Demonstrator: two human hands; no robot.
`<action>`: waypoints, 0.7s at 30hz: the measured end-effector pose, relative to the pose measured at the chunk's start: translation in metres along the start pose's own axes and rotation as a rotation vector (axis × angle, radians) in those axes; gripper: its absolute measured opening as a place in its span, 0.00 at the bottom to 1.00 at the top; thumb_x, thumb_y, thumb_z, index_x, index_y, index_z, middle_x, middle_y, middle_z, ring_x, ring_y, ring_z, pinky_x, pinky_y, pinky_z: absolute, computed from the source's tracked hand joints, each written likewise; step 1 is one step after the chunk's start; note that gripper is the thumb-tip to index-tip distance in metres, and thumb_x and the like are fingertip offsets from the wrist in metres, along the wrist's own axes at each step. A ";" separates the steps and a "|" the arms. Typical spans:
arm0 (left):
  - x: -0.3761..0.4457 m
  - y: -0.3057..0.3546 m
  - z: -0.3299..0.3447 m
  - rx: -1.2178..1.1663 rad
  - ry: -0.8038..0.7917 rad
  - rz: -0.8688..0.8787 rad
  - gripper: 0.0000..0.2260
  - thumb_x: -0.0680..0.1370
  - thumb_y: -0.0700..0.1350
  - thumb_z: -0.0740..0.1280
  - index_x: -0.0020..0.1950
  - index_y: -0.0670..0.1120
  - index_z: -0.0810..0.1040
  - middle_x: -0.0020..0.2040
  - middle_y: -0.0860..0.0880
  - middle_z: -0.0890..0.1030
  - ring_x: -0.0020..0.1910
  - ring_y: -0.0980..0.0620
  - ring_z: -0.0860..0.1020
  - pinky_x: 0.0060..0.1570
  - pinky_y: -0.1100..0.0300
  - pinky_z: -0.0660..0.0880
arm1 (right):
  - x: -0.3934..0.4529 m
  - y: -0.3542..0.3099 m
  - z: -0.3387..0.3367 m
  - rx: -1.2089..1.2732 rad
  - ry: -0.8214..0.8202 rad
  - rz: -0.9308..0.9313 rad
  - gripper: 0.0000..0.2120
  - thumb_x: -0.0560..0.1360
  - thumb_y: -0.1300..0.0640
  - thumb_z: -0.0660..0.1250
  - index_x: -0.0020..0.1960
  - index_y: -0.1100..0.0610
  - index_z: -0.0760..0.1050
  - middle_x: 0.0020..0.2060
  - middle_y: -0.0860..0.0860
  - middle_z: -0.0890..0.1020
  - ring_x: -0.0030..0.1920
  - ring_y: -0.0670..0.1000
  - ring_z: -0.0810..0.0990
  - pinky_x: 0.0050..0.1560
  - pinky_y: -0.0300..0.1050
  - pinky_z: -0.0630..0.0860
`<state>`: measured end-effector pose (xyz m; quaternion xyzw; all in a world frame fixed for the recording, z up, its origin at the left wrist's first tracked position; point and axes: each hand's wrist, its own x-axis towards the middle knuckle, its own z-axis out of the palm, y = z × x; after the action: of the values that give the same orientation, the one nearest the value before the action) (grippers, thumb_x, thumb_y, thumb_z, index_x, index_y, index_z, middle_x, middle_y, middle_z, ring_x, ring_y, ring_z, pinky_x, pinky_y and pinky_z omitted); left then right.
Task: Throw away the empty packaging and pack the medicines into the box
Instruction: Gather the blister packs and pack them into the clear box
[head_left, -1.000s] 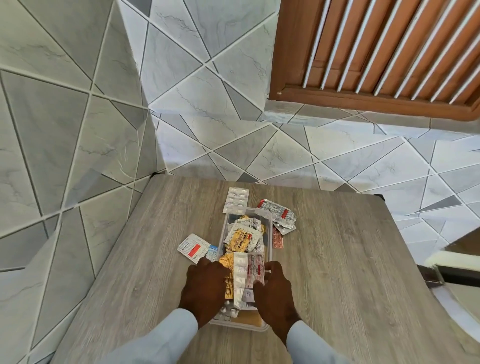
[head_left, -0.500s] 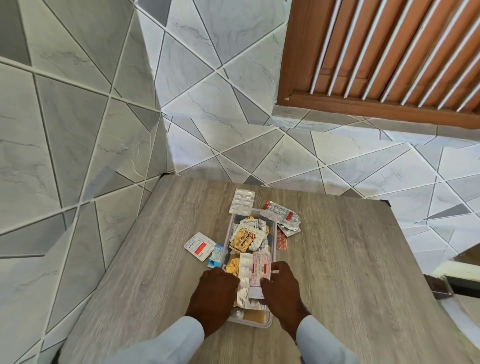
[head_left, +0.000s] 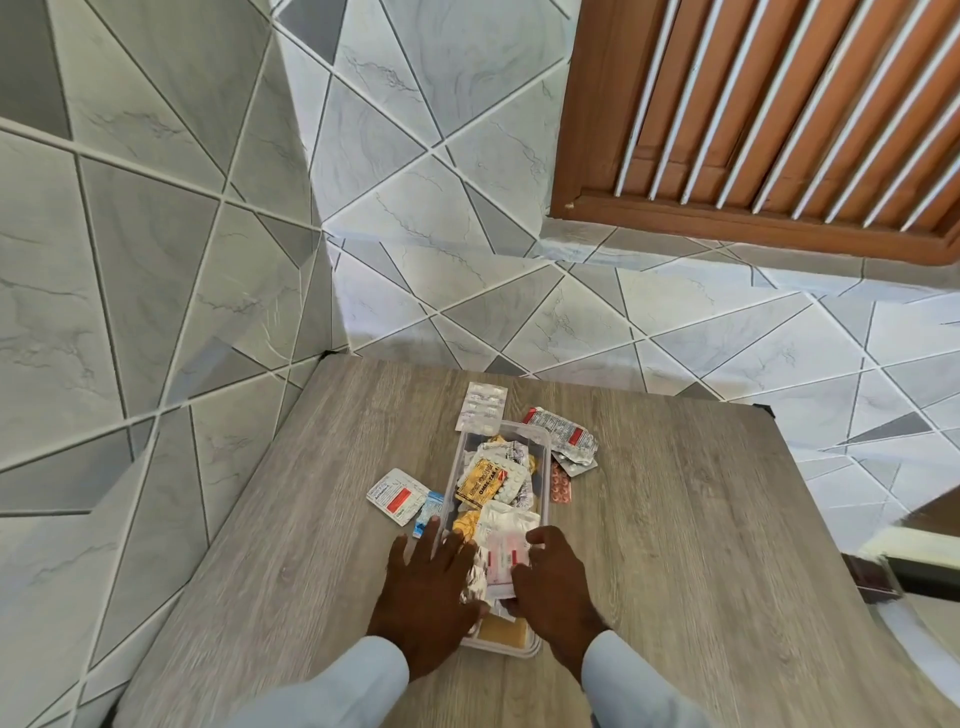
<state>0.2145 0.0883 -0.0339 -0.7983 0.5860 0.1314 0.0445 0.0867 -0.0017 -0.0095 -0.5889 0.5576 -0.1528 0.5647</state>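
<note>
A clear plastic box (head_left: 545, 457) stands in the middle of the wooden table (head_left: 675, 545), filled with blister strips, among them a yellow one (head_left: 480, 483). My left hand (head_left: 428, 592) lies flat with fingers spread over the box's near left side. My right hand (head_left: 550, 582) grips a white-and-pink strip (head_left: 504, 558) above the box's near end. Loose packs lie around the box: a white strip with a red label (head_left: 397, 493) and a small blue pack (head_left: 428, 512) to its left, a white pill strip (head_left: 480, 405) behind it, crumpled silver packaging (head_left: 563, 436) and a pink strip (head_left: 561, 488) to its right.
Tiled walls close in behind and to the left of the table. A brown louvred window (head_left: 779, 114) is up at the right. A dark object (head_left: 878, 577) sits past the table's right edge.
My left hand has opened and spread flat toward the left rim of the box. The right hand keeps hold of the white-and-pink strip. The camera has tilted up slightly.
</note>
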 end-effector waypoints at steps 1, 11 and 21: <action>0.000 0.000 0.001 -0.006 0.004 -0.040 0.39 0.71 0.70 0.34 0.68 0.56 0.72 0.71 0.50 0.72 0.74 0.42 0.61 0.71 0.39 0.53 | 0.000 0.001 0.002 0.017 0.001 -0.001 0.15 0.76 0.70 0.62 0.57 0.54 0.67 0.58 0.57 0.77 0.52 0.59 0.82 0.34 0.45 0.83; -0.002 -0.011 -0.007 -0.125 0.004 -0.046 0.27 0.74 0.68 0.49 0.67 0.58 0.70 0.71 0.52 0.72 0.75 0.45 0.61 0.70 0.45 0.45 | 0.001 0.003 0.010 -0.310 -0.064 -0.207 0.22 0.77 0.57 0.65 0.69 0.50 0.64 0.67 0.50 0.76 0.65 0.53 0.76 0.63 0.50 0.76; 0.010 -0.038 0.015 -0.203 0.016 0.079 0.33 0.74 0.67 0.52 0.76 0.59 0.47 0.78 0.56 0.38 0.75 0.54 0.33 0.72 0.51 0.33 | 0.009 0.010 0.013 -0.629 -0.056 -0.248 0.28 0.78 0.49 0.63 0.75 0.50 0.60 0.73 0.48 0.67 0.73 0.51 0.65 0.73 0.47 0.62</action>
<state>0.2511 0.0946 -0.0537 -0.7759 0.6012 0.1854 -0.0467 0.0952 -0.0005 -0.0260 -0.8016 0.4857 -0.0247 0.3476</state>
